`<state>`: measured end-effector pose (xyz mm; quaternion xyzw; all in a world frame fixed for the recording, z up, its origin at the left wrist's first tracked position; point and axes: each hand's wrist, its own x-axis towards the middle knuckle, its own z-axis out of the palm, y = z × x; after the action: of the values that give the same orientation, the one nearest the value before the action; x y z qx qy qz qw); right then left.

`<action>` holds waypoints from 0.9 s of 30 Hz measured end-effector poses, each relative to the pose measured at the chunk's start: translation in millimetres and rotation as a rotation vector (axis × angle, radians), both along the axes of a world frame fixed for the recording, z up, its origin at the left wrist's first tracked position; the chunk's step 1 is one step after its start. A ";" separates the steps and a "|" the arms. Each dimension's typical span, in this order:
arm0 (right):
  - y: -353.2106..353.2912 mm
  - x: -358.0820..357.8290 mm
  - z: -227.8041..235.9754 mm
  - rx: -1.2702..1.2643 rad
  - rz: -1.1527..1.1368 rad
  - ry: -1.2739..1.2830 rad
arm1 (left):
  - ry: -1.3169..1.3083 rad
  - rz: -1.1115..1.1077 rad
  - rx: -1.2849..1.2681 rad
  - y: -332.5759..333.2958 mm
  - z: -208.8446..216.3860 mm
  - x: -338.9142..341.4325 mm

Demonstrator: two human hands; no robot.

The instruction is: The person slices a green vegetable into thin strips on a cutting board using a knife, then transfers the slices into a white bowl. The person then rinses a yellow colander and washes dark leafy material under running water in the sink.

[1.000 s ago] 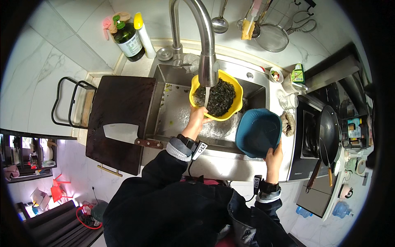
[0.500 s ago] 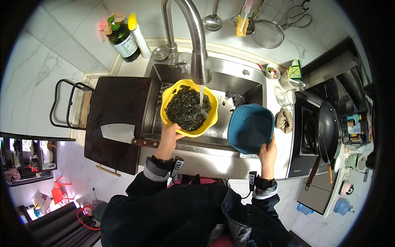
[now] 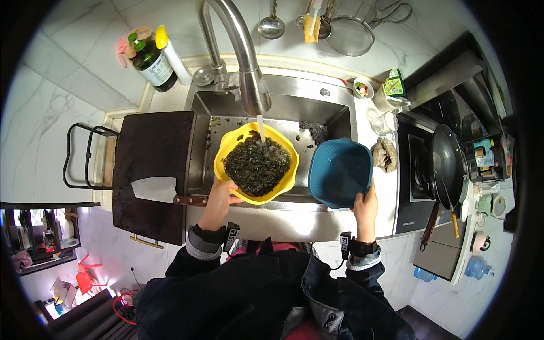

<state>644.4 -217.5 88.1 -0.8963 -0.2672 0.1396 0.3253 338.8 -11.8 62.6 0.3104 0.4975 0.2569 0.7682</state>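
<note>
My left hand (image 3: 219, 204) grips the near-left rim of a yellow bowl (image 3: 290, 177), its fingers under the edge. Dark, wet, shredded leafy stuff like seaweed (image 3: 252, 170) fills much of the bowl. From the faucet (image 3: 256, 99) a stream of water runs into its far side. The bowl is over the metal sink (image 3: 283, 119). At the sink's front right, my right hand (image 3: 366, 209) is closed on the near-right edge of a blue bowl (image 3: 343, 170). Only its smooth blue inside shows, and whether water lies there I cannot tell.
A cleaver (image 3: 156, 188) lies on the dark cutting board (image 3: 152, 141) at left, its handle pointing toward the sink. Dark scraps (image 3: 314, 131) sit in the sink. On the right are a glass jar (image 3: 385, 123) and a stove with a black wok (image 3: 446, 161). Bottles (image 3: 156, 68) stand behind.
The view has shifted a little. Against the faucet, the yellow bowl has come nearer and rightward, so the stream now lands at its far side. Both hands keep their holds.
</note>
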 end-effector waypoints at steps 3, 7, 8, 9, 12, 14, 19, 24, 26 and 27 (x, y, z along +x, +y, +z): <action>-0.2 -0.2 2.3 0.012 -0.012 0.006 | 0.004 -0.071 0.003 -3.2 3.9 2.1; -1.1 1.2 3.0 -0.007 -0.031 0.025 | 0.020 -0.103 0.041 -4.0 10.8 1.4; -1.3 1.6 2.4 -0.008 -0.035 0.022 | 0.019 -0.100 0.059 -3.3 12.2 0.0; -1.4 2.0 1.6 -0.010 -0.038 0.020 | 0.028 -0.109 0.043 -2.2 13.3 -1.4; -0.6 2.5 -1.4 -0.005 -0.020 -0.007 | 0.053 -0.132 0.018 2.5 14.5 -6.1; 0.3 2.3 -2.4 0.007 -0.008 -0.028 | 0.091 -0.160 -0.008 5.2 14.8 -8.3; 4.0 -0.1 0.5 0.022 0.007 -0.052 | 0.036 -0.217 -0.042 7.9 16.1 -3.7; 11.7 -1.1 1.9 -0.002 -0.036 0.064 | 0.070 -0.173 0.030 5.8 24.3 -14.4; 16.2 -2.3 -0.9 -0.012 -0.026 0.042 | 0.104 -0.152 0.064 7.7 27.7 -26.0; 18.5 -3.2 -2.7 -0.015 -0.018 0.033 | 0.073 -0.094 0.054 7.1 29.0 -32.0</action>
<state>641.2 -199.0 85.4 -0.8986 -0.2528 0.1532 0.3242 306.8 -4.7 91.6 0.3632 0.5031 0.2222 0.7521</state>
